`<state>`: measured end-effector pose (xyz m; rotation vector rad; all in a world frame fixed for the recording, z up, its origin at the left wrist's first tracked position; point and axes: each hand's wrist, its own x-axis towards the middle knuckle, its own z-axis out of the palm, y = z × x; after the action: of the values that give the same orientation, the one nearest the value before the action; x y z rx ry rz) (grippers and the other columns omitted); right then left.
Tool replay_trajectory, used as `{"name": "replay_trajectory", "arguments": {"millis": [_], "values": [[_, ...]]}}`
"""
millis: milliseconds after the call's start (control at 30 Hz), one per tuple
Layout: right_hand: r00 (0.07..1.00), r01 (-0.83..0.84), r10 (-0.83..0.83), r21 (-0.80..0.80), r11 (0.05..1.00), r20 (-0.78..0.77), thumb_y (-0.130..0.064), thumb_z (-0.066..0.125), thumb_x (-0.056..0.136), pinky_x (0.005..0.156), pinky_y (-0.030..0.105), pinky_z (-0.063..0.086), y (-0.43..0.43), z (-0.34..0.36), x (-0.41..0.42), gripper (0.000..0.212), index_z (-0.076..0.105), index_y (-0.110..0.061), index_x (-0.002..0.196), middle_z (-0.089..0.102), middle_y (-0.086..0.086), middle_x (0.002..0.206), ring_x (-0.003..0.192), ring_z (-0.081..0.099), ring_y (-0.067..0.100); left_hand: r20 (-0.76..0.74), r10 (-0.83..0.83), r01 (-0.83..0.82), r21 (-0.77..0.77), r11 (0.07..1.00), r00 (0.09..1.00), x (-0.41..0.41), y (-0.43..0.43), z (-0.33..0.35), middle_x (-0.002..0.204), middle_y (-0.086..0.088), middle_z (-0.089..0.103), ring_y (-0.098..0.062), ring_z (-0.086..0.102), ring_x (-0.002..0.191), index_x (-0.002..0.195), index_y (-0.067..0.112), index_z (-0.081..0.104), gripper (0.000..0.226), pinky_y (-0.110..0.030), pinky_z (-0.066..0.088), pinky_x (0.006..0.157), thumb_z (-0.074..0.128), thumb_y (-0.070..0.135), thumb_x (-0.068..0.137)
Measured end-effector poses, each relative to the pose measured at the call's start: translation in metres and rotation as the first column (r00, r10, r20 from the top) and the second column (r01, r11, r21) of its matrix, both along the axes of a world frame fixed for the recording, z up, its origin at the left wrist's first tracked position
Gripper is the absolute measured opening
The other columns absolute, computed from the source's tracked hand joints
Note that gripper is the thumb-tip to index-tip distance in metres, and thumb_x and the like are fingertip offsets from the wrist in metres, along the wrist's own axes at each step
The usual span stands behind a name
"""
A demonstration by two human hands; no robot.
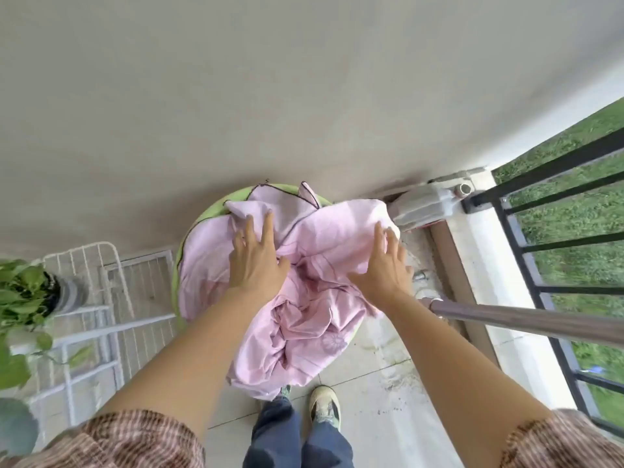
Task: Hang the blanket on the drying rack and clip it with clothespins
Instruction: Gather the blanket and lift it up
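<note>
while the pink blanket [314, 298] is lying bunched in a green basin [211, 211] at the centre of the frame, the person is leaning over it with both arms stretched out. the left hand [260, 261] is resting flat on the upper left part of the heap, fingers straight and pointing up the frame, gripping nothing. the right hand [385, 265] is lying on the upper right fold, fingers spread and loosely extended over the cloth, not closing on it either. part of the blanket is spilling over the basin's lower rim and hanging toward the person's shoe [324, 407] on the tiled floor [371, 383]. the white drying rack [135, 325] is standing at the left of the frame, apart from the blanket, with a leafy plant [20, 292] showing at the far left edge. a metal pole [523, 320] is reaching in from the right edge, just beside the right wrist. a black railing [528, 268] is running along the right side, and a white container [425, 206] is sitting by the wall just to the upper right of the basin.
</note>
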<state>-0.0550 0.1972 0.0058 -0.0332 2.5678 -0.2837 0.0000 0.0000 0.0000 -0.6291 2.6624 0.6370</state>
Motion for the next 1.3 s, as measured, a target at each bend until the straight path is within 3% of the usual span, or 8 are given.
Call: {"name": "replay_trajectory", "arguments": {"millis": [133, 300, 400, 533, 733, 1067, 1200, 1300], "values": [[0.991, 0.112, -0.114, 0.035, 0.993, 0.065, -0.037, 0.071, 0.071, 0.101, 0.051, 0.030, -0.005, -0.025, -0.006, 0.100, 0.006, -0.033, 0.147, 0.012, 0.000, 0.152, 0.137, 0.017, 0.027, 0.075, -0.062, 0.064, -0.013, 0.998, 0.995, -0.016, -0.005, -0.026, 0.155, -0.016, -0.003, -0.046, 0.018, 0.135, 0.150, 0.032, 0.007, 0.091, -0.053, 0.039, 0.098, 0.065, 0.027, 0.080], [0.991, 0.062, -0.052, 0.075, 0.995, -0.126, -0.035, 0.059, 0.083, 0.091, 0.046, 0.032, -0.015, -0.039, 0.000, 0.020, 0.057, -0.023, 0.099, 0.037, 0.005, 0.132, 0.124, 0.029, 0.029, -0.050, -0.010, 0.015, 0.087, 0.996, 0.999, -0.028, -0.010, -0.042, 0.137, -0.013, 0.039, -0.041, 0.043, 0.115, 0.100, 0.016, 0.060, 0.016, -0.049, 0.044, 0.088, 0.053, 0.026, 0.091], [0.970, 0.139, -0.153, -0.087, 0.986, -0.188, -0.034, 0.055, 0.088, 0.087, 0.044, 0.041, -0.016, -0.021, 0.005, 0.022, 0.058, -0.014, 0.096, 0.050, 0.006, 0.122, 0.115, 0.044, 0.032, -0.208, 0.082, -0.027, 0.253, 0.967, 0.975, -0.023, -0.010, -0.026, 0.091, -0.014, 0.063, -0.037, 0.057, 0.087, 0.077, 0.008, 0.057, 0.022, -0.042, 0.044, 0.073, 0.045, 0.017, 0.093], [0.936, 0.225, -0.273, -0.219, 0.949, -0.221, -0.027, 0.042, 0.097, 0.064, 0.033, 0.035, -0.006, 0.017, 0.009, 0.028, 0.062, -0.009, 0.088, 0.065, 0.009, 0.091, 0.088, 0.058, 0.035, -0.275, 0.161, -0.054, 0.359, 0.932, 0.948, -0.012, -0.009, 0.017, 0.074, -0.007, 0.069, -0.029, 0.060, 0.071, 0.083, 0.009, 0.065, 0.016, -0.033, 0.040, 0.062, 0.055, 0.017, 0.093], [0.788, 0.331, -0.563, -0.600, 0.728, -0.248, -0.019, 0.043, 0.098, 0.051, 0.028, 0.026, -0.015, 0.116, 0.012, 0.040, 0.038, -0.026, 0.059, 0.040, -0.007, 0.054, 0.054, 0.037, 0.013, -0.433, 0.337, -0.066, 0.531, 0.845, 0.836, -0.021, -0.003, 0.114, 0.055, -0.001, 0.050, -0.007, 0.042, 0.053, 0.068, 0.007, 0.056, 0.025, -0.022, 0.032, 0.054, 0.056, 0.016, 0.092], [0.845, 0.057, -0.478, -0.849, 0.525, -0.239, -0.018, 0.042, 0.099, 0.048, 0.017, 0.031, -0.034, 0.322, 0.032, 0.028, 0.049, -0.006, 0.074, 0.042, -0.002, 0.061, 0.052, 0.034, 0.004, -0.288, 0.593, -0.048, 0.873, 0.485, 0.752, 0.041, -0.014, 0.299, 0.071, -0.006, 0.047, -0.016, 0.046, 0.069, 0.076, 0.008, 0.052, 0.023, -0.035, 0.050, 0.066, 0.048, 0.015, 0.097], [0.899, -0.148, -0.304, -0.872, 0.466, -0.315, -0.022, 0.047, 0.096, 0.060, 0.028, 0.039, -0.046, 0.403, 0.045, 0.024, 0.059, -0.012, 0.079, 0.050, -0.003, 0.065, 0.062, 0.045, 0.008, -0.380, 0.482, 0.058, 0.828, 0.558, 0.789, 0.078, -0.015, 0.373, 0.095, 0.011, 0.060, -0.005, 0.059, 0.084, 0.100, 0.028, 0.052, 0.044, -0.025, 0.050, 0.075, 0.075, 0.050, 0.070], [0.894, -0.294, -0.232, -0.894, 0.338, -0.382, -0.016, 0.047, 0.096, 0.064, 0.028, 0.039, -0.054, 0.454, 0.065, 0.022, 0.064, -0.011, 0.083, 0.054, -0.006, 0.068, 0.067, 0.047, 0.007, -0.499, 0.388, 0.067, 0.675, 0.734, 0.775, 0.086, -0.005, 0.414, 0.107, 0.014, 0.066, 0.000, 0.063, 0.095, 0.112, 0.024, 0.057, 0.061, -0.023, 0.051, 0.080, 0.087, 0.038, 0.060]]}}
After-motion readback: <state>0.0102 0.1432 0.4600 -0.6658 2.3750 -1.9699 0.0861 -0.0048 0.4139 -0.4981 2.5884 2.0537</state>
